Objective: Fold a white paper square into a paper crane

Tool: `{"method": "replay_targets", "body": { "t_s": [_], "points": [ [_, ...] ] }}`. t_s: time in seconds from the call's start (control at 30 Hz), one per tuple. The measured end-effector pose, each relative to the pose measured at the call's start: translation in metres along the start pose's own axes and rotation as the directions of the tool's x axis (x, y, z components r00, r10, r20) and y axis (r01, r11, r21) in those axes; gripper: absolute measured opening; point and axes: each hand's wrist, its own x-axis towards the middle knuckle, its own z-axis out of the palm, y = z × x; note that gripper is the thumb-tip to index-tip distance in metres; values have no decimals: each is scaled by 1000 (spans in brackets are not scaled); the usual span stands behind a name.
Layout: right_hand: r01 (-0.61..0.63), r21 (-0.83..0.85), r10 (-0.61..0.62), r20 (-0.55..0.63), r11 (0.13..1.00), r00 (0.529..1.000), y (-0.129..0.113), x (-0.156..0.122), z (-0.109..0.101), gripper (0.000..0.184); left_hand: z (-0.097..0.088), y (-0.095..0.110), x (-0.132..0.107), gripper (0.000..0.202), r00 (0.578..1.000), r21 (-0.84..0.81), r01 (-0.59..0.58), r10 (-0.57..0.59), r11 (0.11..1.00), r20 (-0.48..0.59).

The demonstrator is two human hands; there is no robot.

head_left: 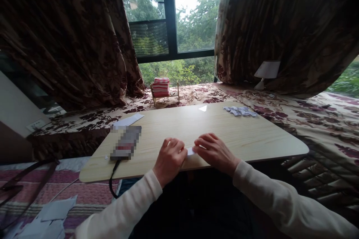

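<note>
My left hand (170, 158) and my right hand (213, 152) rest close together near the front edge of a light wooden table (252, 138). Both have their fingers curled down onto a small white piece of paper (190, 152), of which only a sliver shows between them. Each hand pinches or presses one side of it. Cream sleeves cover both arms.
A blurred-out flat object (126, 142) with a black cord lies at the table's left. A white sheet (128, 120) sits at the far left corner, a pile of small folded pieces (240, 111) at the far right. White paper scraps (53, 213) lie on the striped bedding below left.
</note>
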Motion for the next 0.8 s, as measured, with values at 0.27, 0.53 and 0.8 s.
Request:
{"method": "replay_targets", "body": {
  "t_s": [0.27,0.53,0.8],
  "points": [
    [-210,100,209,13,973,978,-42,-38,-2,14,3,27,-36,17,995,-165,100,-103,981,-5],
    [-398,288,432,-61,871,900,-48,-50,5,9,3,46,-43,10,942,-213,316,-333,925,-51],
    [-425,324,410,118,845,905,-30,-36,-1,15,8,48,-42,14,913,-232,384,-405,894,-49]
  ]
}}
